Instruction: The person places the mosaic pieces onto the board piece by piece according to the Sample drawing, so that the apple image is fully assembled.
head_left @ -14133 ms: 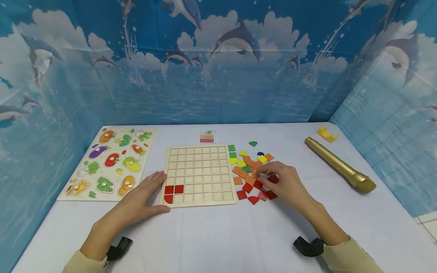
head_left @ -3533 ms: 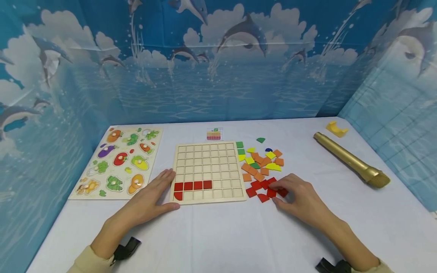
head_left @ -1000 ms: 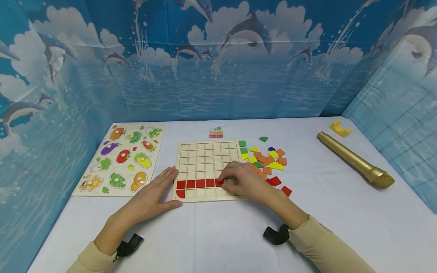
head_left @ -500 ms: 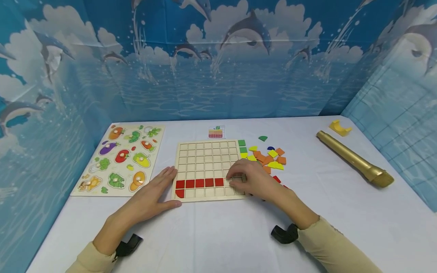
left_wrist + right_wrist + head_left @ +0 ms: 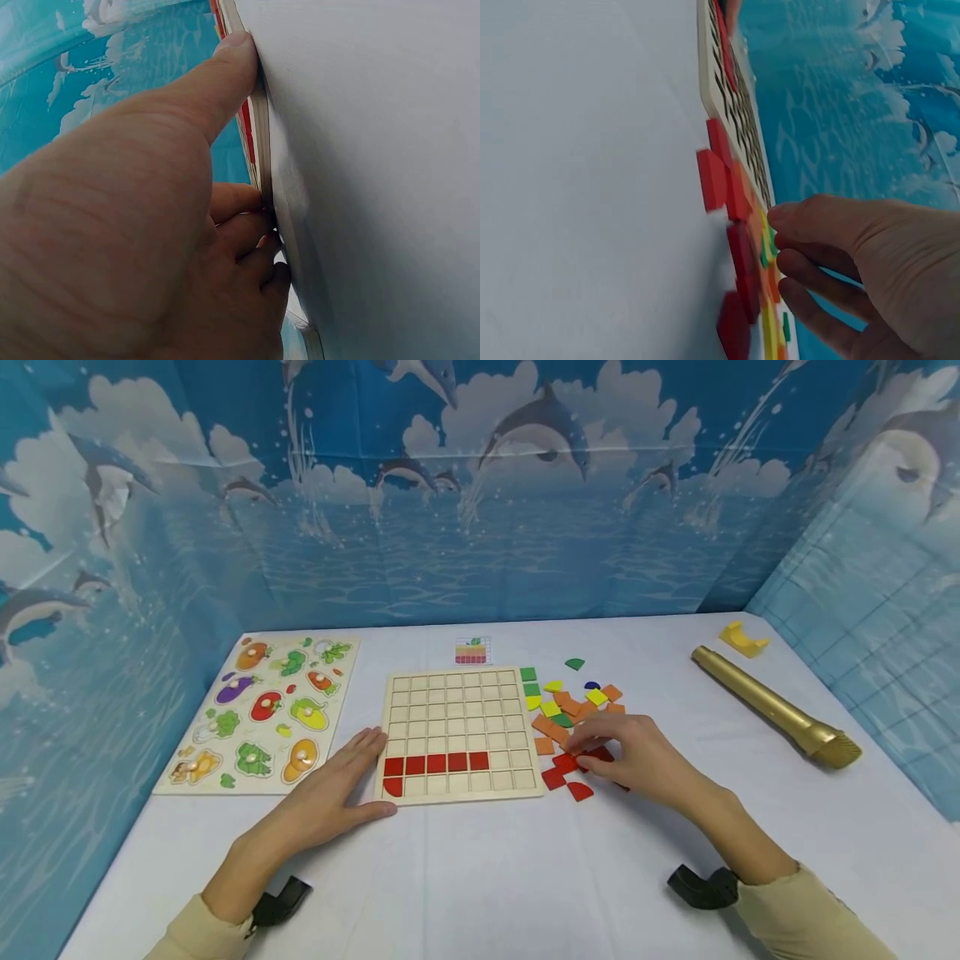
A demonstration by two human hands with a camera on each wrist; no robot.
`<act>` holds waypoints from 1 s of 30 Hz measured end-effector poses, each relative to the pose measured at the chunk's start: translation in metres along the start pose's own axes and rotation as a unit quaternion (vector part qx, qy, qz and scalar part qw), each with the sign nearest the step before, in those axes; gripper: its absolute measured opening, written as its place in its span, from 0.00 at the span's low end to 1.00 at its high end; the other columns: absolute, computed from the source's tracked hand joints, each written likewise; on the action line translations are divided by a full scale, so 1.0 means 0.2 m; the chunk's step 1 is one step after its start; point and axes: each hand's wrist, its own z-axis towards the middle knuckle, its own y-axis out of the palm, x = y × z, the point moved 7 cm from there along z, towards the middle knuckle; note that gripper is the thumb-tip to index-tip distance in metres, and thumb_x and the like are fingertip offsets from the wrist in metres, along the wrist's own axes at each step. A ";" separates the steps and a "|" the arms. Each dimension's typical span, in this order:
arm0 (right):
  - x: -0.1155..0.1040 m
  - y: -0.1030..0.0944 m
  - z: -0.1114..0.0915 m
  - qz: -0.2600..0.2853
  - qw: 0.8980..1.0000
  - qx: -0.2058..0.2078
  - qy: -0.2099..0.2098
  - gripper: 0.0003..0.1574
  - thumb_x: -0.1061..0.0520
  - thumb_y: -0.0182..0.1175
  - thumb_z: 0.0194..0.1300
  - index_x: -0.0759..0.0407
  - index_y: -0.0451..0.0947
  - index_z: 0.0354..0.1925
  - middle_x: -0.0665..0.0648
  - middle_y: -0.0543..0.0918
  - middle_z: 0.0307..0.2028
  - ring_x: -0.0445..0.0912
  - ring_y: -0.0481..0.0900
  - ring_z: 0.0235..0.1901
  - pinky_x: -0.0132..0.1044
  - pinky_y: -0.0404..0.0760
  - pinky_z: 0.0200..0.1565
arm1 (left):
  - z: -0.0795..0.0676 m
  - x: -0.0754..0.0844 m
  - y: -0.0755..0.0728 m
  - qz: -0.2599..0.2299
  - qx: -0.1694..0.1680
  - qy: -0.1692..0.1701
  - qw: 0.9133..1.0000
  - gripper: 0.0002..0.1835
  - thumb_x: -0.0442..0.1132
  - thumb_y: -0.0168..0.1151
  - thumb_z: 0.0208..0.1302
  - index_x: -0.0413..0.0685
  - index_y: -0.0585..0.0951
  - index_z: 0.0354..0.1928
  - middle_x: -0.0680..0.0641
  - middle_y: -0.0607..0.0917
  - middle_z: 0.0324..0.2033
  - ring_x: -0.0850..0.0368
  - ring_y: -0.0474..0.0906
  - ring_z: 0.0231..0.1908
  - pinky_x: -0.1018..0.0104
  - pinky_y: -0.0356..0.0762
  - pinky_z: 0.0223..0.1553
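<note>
Left hand (image 5: 326, 802), fingers relaxed, braces the board (image 5: 456, 727) at nine o'clock; right hand (image 5: 639, 762), loosely bent, empty, should pinch one red tile (image 5: 553, 778) edgewise.

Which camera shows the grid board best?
The head view: it looks down on the grid board, showing its cells and red tiles. The left wrist view catches mostly an edge; the right wrist view, a steeply slanted strip.
</note>
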 end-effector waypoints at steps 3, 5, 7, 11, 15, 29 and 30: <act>0.04 -0.04 -0.05 -0.019 1.000 0.004 0.011 0.20 0.60 0.79 0.59 0.50 0.89 0.50 0.46 0.90 0.44 0.45 0.87 0.43 0.45 0.90 0.47 | 0.00 0.00 0.00 0.001 -0.001 -0.001 1.000 0.56 0.66 0.71 0.64 0.48 0.57 0.84 0.44 0.56 0.84 0.43 0.50 0.83 0.39 0.61 0.78; 0.07 -0.06 -0.08 -0.027 1.000 0.002 0.016 0.20 0.59 0.80 0.58 0.50 0.89 0.50 0.47 0.90 0.45 0.45 0.87 0.44 0.44 0.90 0.45 | 0.00 -0.01 0.01 0.001 -0.001 -0.001 1.000 0.56 0.66 0.71 0.64 0.48 0.57 0.84 0.45 0.56 0.84 0.43 0.50 0.83 0.39 0.61 0.78; 0.10 -0.08 -0.09 -0.031 0.999 -0.002 0.025 0.21 0.57 0.81 0.58 0.50 0.89 0.50 0.47 0.90 0.45 0.45 0.86 0.44 0.42 0.90 0.45 | 0.00 -0.01 0.01 0.001 0.000 -0.001 1.000 0.56 0.66 0.71 0.64 0.48 0.57 0.84 0.45 0.56 0.84 0.43 0.50 0.83 0.39 0.61 0.77; 0.15 -0.10 -0.11 -0.025 0.998 -0.023 0.054 0.27 0.50 0.83 0.55 0.51 0.87 0.53 0.46 0.88 0.42 0.43 0.84 0.42 0.37 0.89 0.43 | 0.00 -0.01 0.00 0.001 0.001 0.003 1.000 0.55 0.66 0.70 0.64 0.48 0.57 0.84 0.45 0.56 0.84 0.43 0.50 0.83 0.38 0.61 0.78; 0.19 -0.10 -0.13 -0.014 0.995 -0.051 0.081 0.33 0.45 0.84 0.51 0.53 0.85 0.52 0.46 0.84 0.37 0.41 0.80 0.39 0.33 0.87 0.40 | 0.00 -0.01 0.00 0.001 0.002 0.005 1.000 0.56 0.66 0.70 0.64 0.48 0.57 0.84 0.45 0.56 0.84 0.44 0.50 0.83 0.39 0.60 0.78; 0.24 -0.10 -0.17 -0.006 0.993 -0.082 0.090 0.21 0.48 0.83 0.53 0.47 0.86 0.43 0.43 0.81 0.31 0.40 0.77 0.35 0.29 0.84 0.37 | 0.00 -0.01 0.01 0.001 0.000 0.001 1.000 0.56 0.66 0.71 0.63 0.48 0.56 0.84 0.46 0.55 0.84 0.44 0.49 0.84 0.40 0.60 0.78; 0.24 -0.10 -0.17 -0.007 0.993 -0.081 0.086 0.21 0.48 0.83 0.53 0.47 0.86 0.43 0.43 0.81 0.31 0.40 0.77 0.34 0.29 0.84 0.37 | 0.00 -0.01 0.01 0.001 0.002 0.002 1.000 0.56 0.66 0.71 0.63 0.48 0.57 0.84 0.46 0.55 0.84 0.44 0.49 0.83 0.40 0.60 0.78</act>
